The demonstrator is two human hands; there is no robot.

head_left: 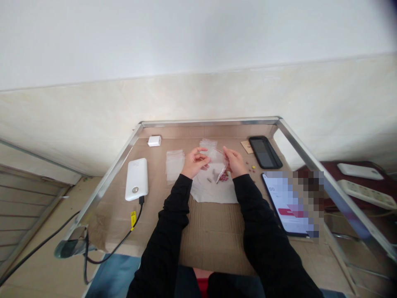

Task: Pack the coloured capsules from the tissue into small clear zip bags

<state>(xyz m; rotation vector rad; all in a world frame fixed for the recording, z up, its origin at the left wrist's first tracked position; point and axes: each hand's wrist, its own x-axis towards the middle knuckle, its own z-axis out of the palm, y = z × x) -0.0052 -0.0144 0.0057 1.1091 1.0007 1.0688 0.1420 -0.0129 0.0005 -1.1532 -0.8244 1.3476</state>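
A small clear plastic bag [219,157] is held up over a white sheet [214,192]. My right hand [235,161] is closed in a pinch on the bag's right edge. Just to the bag's left is my left hand [196,162], its fingers bent and apart, with nothing clear to see between them. Small round pink-purple pieces [223,177] lie in a cluster on the sheet under my right hand. Close to them is a small greyish piece [209,180]. One stack of clear bags [174,165] lies left of my left hand; another stack of bags [208,143] lies behind.
A white power bank [136,178] with a black cable [136,221] and a white charger [154,141] are at the left. On the right lie a black phone or case [265,152], a lit phone [287,207] and a few small yellow and pink pieces [253,167]. A metal rim [211,122] edges the table.
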